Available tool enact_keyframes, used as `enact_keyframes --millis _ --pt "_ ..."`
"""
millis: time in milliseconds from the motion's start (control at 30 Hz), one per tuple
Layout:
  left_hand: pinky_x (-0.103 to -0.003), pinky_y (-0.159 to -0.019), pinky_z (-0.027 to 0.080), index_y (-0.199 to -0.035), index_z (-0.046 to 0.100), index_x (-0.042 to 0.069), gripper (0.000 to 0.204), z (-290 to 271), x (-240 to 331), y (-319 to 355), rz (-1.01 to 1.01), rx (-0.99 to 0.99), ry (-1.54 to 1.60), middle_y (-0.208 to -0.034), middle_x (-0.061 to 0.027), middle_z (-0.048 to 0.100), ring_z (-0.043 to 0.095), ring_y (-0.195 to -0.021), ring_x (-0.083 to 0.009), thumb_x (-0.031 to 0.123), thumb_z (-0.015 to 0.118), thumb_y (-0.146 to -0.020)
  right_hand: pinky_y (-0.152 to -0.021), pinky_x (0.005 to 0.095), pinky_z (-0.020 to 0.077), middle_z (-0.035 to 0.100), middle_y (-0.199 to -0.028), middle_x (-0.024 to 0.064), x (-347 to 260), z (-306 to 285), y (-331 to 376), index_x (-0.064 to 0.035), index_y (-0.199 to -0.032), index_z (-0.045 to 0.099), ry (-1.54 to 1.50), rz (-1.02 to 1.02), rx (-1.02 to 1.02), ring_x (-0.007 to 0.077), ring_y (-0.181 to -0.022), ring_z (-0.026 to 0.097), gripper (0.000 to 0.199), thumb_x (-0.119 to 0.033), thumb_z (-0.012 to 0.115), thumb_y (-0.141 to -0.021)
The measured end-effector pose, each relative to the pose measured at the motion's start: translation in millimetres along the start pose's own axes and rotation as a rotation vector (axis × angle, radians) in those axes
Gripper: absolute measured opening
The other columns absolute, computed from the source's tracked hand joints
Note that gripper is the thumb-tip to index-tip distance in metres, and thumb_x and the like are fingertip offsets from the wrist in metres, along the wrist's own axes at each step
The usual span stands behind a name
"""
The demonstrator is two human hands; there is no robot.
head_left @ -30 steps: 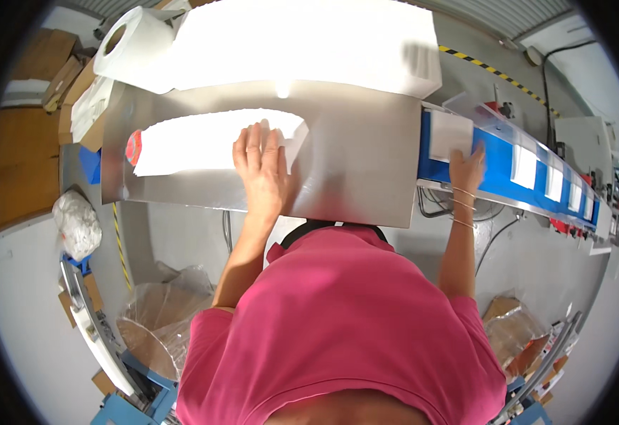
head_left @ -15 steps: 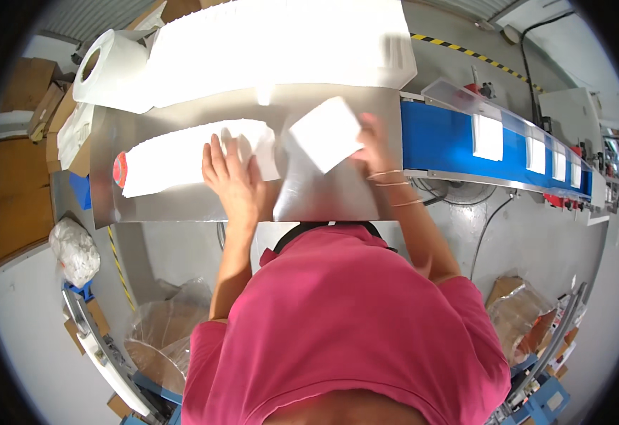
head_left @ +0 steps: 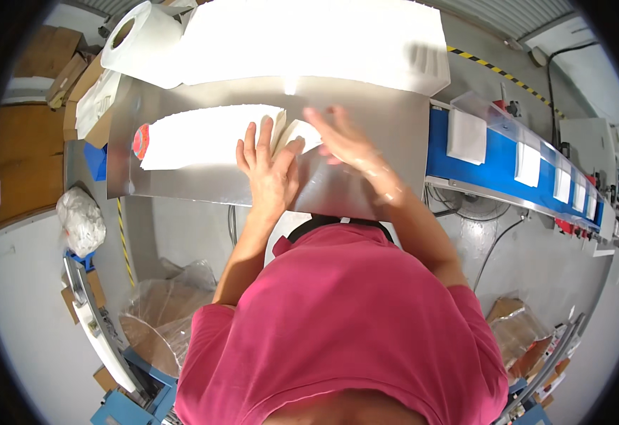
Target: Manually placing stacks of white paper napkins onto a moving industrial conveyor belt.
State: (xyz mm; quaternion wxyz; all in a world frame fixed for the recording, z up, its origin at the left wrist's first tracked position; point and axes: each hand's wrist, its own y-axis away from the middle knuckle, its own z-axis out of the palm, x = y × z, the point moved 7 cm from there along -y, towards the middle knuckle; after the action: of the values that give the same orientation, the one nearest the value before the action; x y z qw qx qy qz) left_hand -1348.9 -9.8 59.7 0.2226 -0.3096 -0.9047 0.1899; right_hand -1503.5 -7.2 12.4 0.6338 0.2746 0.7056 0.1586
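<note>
Here both hands (head_left: 302, 159) press a white sheet (head_left: 207, 136).

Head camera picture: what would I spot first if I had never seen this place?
Probably the bright pink shirt filling the bottom middle. Above it, the left hand lies flat at the end of a long white sheet on the shiny metal table, with the blurred right hand beside it. On the right, a blue conveyor belt carries white folded pieces away.

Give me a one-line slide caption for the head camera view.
Both hands, left hand and blurred right hand, meet over a white sheet on a steel table beside a blue conveyor.
</note>
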Motion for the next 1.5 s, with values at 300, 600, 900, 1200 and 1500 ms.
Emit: enact_keyframes --millis 300,600,900,1200,1500 --pt "-0.052 -0.102 0.03 -0.122 0.051 0.003 0.045 -8 -48 2 -0.18 0.112 -0.025 -0.136 -0.0217 0.039 0.032 -0.127 -0.0433 0.006 0.065 -0.079 -0.078 0.0344 0.0484 0.055 -0.104 0.0116 90 -79 -31 -0.0049 -0.13 0.043 -0.493 -0.18 0.161 0.0199 -0.092 0.054 0.05 -0.01 0.054 -0.082" --pt "-0.049 -0.103 0.031 -0.111 0.064 0.009 0.038 -9 -49 5 -0.146 0.063 -0.027 -0.134 -0.0166 0.045 0.036 -0.127 -0.0388 0.0 0.065 -0.074 -0.083 0.0421 0.0465 0.057 -0.11 0.0206 56 -191 53 -0.0021 -0.123 0.051 1.235 -0.408 1.394 0.0376 -0.101 0.055 0.05 -0.018 0.061 -0.076" --pt "-0.06 -0.105 0.014 -0.093 0.066 0.013 0.023 -6 -27 -4 -0.077 -0.031 0.031 -0.14 -0.0186 0.036 0.025 -0.133 -0.0422 0.012 0.069 -0.07 -0.077 0.0367 0.0516 0.052 -0.118 0.0188 13 38 -46 0.0016 -0.137 0.029 -0.136 -0.06 -0.156 0.0256 -0.099 0.059 0.075 -0.042 0.06 -0.084" --pt "-0.048 -0.102 0.033 -0.117 0.059 0.008 0.037 -16 -87 9 -0.23 0.051 -0.076 -0.133 -0.0194 0.044 0.036 -0.127 -0.0396 0.0 0.06 -0.081 -0.066 0.0273 0.0498 0.055 -0.109 0.0099 136 -169 -21 -0.0022 -0.124 0.048 -0.234 -0.232 0.684 0.0157 -0.086 0.058 0.048 -0.019 0.058 -0.08" --pt "-0.055 -0.106 0.018 -0.101 0.066 0.017 0.033 -12 -64 5 -0.143 0.009 -0.006 -0.138 -0.0157 0.04 0.027 -0.133 -0.0396 0.004 0.066 -0.071 -0.105 0.0443 0.0326 0.043 -0.136 0.0245 16 -53 -17 0.0025 -0.14 0.029 0.511 -0.087 0.45 0.0373 -0.126 0.043 0.086 -0.059 0.051 -0.085"
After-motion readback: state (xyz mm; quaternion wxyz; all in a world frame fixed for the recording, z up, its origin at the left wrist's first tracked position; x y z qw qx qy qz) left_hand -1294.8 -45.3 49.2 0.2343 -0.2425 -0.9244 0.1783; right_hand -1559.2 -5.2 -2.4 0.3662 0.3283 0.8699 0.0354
